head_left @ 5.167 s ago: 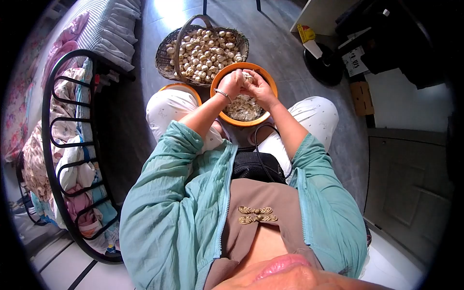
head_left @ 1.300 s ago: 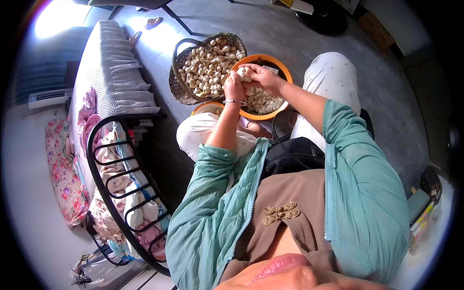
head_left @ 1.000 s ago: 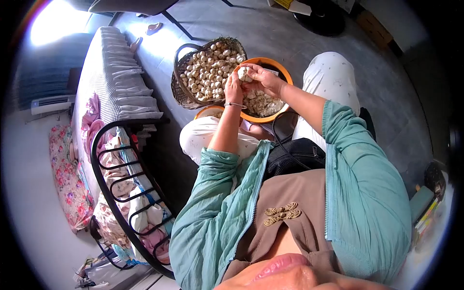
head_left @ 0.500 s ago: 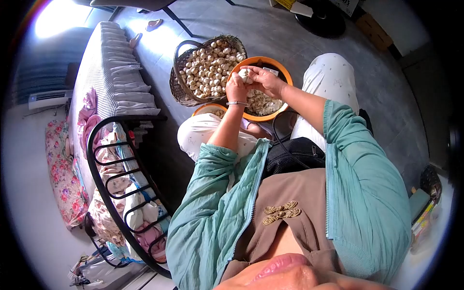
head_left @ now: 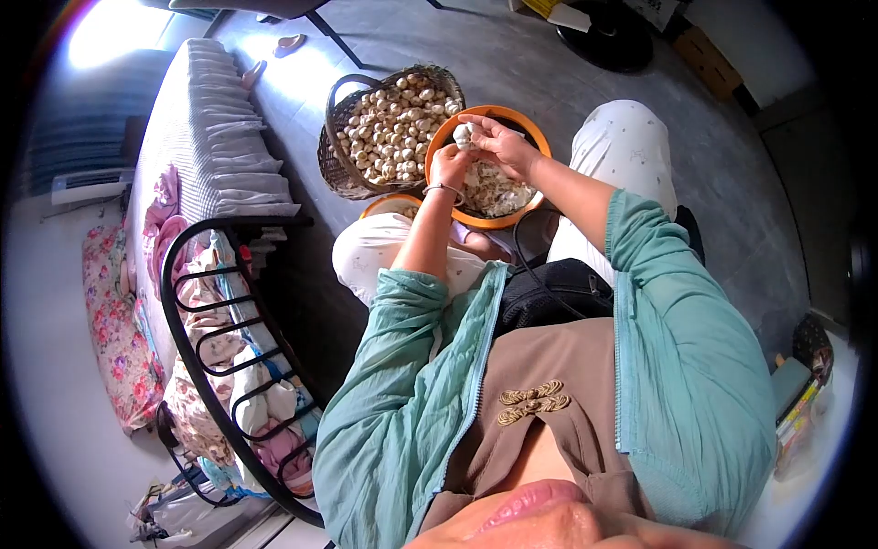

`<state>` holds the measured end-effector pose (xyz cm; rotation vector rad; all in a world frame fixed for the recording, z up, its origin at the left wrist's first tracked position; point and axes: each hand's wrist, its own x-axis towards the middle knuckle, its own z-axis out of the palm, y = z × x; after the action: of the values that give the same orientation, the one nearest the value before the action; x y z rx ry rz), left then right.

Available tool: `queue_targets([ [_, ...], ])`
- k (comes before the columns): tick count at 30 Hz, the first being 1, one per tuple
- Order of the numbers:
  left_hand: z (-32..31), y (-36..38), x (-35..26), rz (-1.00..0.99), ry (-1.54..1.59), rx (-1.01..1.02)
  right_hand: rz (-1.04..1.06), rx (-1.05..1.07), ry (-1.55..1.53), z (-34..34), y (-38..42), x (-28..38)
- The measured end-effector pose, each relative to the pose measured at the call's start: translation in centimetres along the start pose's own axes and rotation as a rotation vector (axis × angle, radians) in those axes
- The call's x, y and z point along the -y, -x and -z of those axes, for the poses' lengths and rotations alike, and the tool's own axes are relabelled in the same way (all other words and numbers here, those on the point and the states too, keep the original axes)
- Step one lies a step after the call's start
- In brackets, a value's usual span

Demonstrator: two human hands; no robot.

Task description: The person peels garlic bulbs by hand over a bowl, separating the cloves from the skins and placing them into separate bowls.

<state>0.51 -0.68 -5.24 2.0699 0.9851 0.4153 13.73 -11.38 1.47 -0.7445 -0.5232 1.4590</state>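
Observation:
My right hand point(head_left: 508, 150) grips a whitish garlic bulb point(head_left: 465, 136) between thumb and fingers, above an orange-rimmed basin point(head_left: 540, 131). At the bulb's lower side, my left hand point(head_left: 448, 166) is closed in a pinch against it; its fingertips are partly hidden. A bracelet circles the left wrist. Loose papery garlic skins point(head_left: 498, 192) lie in the basin under my hands. Left of the basin, a handled wicker basket point(head_left: 340, 174) is filled with many garlic bulbs point(head_left: 393, 128).
A smaller orange-rimmed container point(head_left: 389, 201) stands by my left knee, partly hidden. To the left are a bed with a ruffled cover point(head_left: 229, 137) and a black metal bed frame point(head_left: 197, 352). A black round base point(head_left: 604, 41) and a cardboard box point(head_left: 706, 59) sit far right.
My left hand has dropped slightly below the bulb, exposing more of it. The right hand still holds the bulb over the basin, and its fingers have shifted a little.

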Motion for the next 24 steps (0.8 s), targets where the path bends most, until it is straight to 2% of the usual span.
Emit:
queue_targets([
  [2, -1.3, -1.6, 3.5, -0.135, 0.281, -0.057, 0.096, -0.128, 0.212, 0.3, -0.4, -0.4],
  [3, 1.4, 0.2, -3.5, 0.448, 0.795, -0.026, 0.083, -0.181, 0.299, 0.0, -0.1, 0.0],
  [4, 1.0, 0.0, -2.3, 0.093, 0.711, -0.004, 0.081, -0.182, 0.299, -0.5, 0.2, 0.4],
  [6, 2.6, 1.5, -6.9, 0.211, 0.702, -0.072, 0.152, -0.152, 0.630, -1.9, 0.9, 1.7],
  [7, 2.7, 1.5, -6.9, 0.212, 0.701, -0.073, -0.001, -0.058, 0.700, -3.9, 1.9, 4.3],
  [8, 3.0, 1.5, -6.9, 0.153, 0.565, 0.016, -0.002, -0.056, 0.699, -3.5, 1.5, 3.6],
  [9, 3.1, 1.6, -6.8, 0.096, 0.427, 0.102, 0.259, -0.081, 0.707, -2.8, 0.8, 2.4],
  [10, 3.1, 1.6, -6.6, 0.098, 0.427, 0.100, 0.522, -0.107, 0.707, -2.4, 0.3, 1.6],
  [12, 2.9, 1.5, -6.5, 0.118, 0.515, 0.099, 0.478, -0.093, 0.778, -0.8, -0.3, 0.2],
  [14, 3.1, 1.5, -6.5, 0.119, 0.627, 0.123, 0.418, -0.307, 0.685, 0.6, -1.3, -1.9],
  [15, 3.1, 1.6, -6.6, 0.199, 0.740, 0.138, 0.418, -0.306, 0.686, 0.9, -1.4, -1.8],
  [17, 3.2, 1.7, -6.8, 0.294, 0.856, 0.166, 0.359, -0.151, 0.812, 1.4, -1.5, -1.6],
  [18, 3.1, 1.7, -6.6, 0.294, 0.857, 0.166, 0.358, -0.152, 0.813, 1.6, -1.6, -1.7],
  [20, 2.9, 1.7, -6.1, 0.299, 0.667, 0.144, 0.251, -0.133, 0.853, 2.1, -1.7, -2.0],
  [21, 3.5, 1.3, -5.9, 0.284, 0.579, 0.225, 0.249, -0.133, 0.853, 1.8, -1.5, -1.7],
  [22, 3.4, 1.4, -5.9, 0.286, 0.580, 0.223, 0.355, -0.084, 0.996, 1.5, -1.1, -1.3],
  [23, 3.4, 1.4, -5.9, 0.202, 0.511, 0.177, 0.465, -0.031, 1.138, 1.2, -0.8, -0.8],
  [24, 3.5, 1.5, -6.2, 0.118, 0.441, 0.131, 0.464, -0.029, 1.138, 0.9, -0.7, -0.6],
])
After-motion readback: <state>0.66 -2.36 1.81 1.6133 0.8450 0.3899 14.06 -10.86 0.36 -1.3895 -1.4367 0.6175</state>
